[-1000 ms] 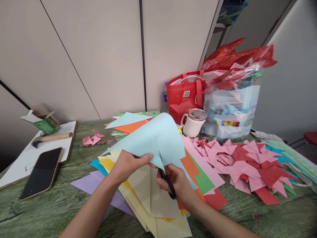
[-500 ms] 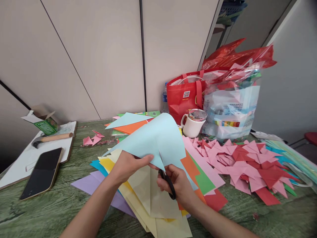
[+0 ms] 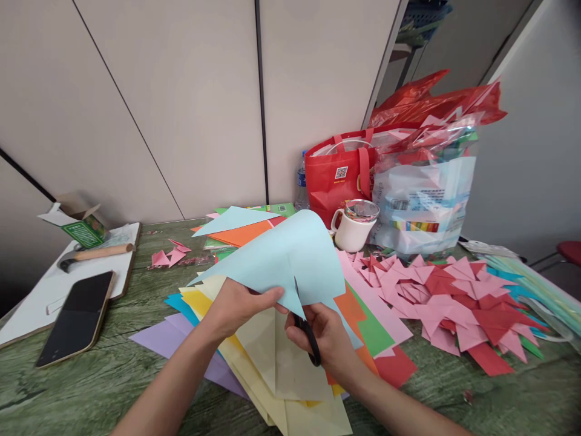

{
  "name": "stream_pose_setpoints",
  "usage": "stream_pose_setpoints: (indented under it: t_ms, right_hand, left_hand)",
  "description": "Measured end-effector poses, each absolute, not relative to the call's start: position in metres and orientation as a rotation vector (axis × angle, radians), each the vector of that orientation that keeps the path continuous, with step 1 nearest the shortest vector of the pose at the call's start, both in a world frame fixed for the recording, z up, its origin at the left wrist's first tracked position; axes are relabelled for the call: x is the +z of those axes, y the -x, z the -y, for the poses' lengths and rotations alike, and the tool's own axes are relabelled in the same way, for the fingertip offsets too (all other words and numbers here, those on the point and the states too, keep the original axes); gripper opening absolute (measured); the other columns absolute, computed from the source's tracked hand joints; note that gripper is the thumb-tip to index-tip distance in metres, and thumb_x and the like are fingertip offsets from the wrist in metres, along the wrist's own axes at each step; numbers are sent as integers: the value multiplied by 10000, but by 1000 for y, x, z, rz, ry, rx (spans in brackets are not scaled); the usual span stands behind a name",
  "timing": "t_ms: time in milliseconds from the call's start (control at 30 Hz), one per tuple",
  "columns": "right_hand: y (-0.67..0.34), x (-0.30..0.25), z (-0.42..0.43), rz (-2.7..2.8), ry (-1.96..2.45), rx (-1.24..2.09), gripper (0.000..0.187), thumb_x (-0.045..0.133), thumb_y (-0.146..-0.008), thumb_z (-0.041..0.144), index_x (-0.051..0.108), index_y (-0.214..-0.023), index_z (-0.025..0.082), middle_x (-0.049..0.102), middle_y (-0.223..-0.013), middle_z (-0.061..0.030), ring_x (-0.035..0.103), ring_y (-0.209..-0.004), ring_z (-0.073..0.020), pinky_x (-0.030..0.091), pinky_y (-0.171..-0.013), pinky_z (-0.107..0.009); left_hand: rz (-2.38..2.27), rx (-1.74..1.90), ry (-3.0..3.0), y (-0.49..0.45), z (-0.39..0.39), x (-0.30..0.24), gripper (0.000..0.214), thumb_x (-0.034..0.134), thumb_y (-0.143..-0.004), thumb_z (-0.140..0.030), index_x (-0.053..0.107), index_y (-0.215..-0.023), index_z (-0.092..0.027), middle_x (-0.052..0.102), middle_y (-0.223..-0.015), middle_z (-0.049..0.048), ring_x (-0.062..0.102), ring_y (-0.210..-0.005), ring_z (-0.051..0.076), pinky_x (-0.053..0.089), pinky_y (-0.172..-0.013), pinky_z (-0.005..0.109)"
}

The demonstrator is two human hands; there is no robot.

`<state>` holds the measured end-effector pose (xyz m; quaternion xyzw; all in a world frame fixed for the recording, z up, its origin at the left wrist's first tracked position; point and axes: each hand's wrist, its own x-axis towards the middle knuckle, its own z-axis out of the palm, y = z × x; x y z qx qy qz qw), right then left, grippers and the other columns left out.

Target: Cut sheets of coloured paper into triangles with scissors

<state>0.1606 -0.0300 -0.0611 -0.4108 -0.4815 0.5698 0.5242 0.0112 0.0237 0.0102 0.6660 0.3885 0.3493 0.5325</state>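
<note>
A light blue sheet of paper curves up over the stack in the middle of the table. Its near edge is pinched in my left hand, thumb on top. My right hand is closed round the black handles of a pair of scissors. The blades stand in a slit in the sheet, just right of my left thumb. Under both hands lie cream sheets, with yellow, blue and purple paper fanned out to the left.
Pink and red folded paper pieces are heaped at right. Behind stand a white mug, a red bag and a clear plastic bag. A phone and a hammer lie at left.
The light blue sheet's right part has sagged slightly down and to the right at the slit. Both hands have barely moved.
</note>
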Motion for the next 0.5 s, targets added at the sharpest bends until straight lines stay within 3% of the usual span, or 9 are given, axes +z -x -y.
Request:
stream_pose_setpoints:
  t_ms: [500]
  right_hand:
    - [-161,-65,30,1118,990,1377,283,737,-615,303,527,-748,166,472,-620,44,400,-538,-89,337,-516,-226]
  left_hand:
    - [-926,821,-1599,-11,-23,11,93,612,-729,-197,652,-646,-182,680,-583,-11,628,-636,179,493,-692,300]
